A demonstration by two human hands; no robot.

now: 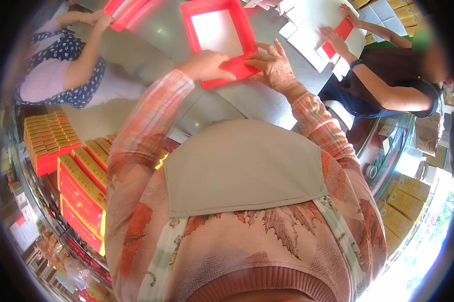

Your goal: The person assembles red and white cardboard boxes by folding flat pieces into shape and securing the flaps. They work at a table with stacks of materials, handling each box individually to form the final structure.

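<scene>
A red open box point(189, 25) with a white inside bottom lies on the grey metal table ahead of me. My left hand point(207, 65) grips its near wall at the left corner, thumb on the near side and fingers over the wall. At the near right corner, my right hand point(273, 65) pinches the red wall between thumb and forefinger, its other fingers raised and spread. Part of the near wall is hidden under both hands.
A person at the left holds another red box piece point(126, 12). Across to the right, a co-worker presses a red strip point(344, 31) on white card sheets point(307, 45). Stacked red and yellow boxes point(81, 201) stand at my lower left, yellow cartons point(405, 201) at the right.
</scene>
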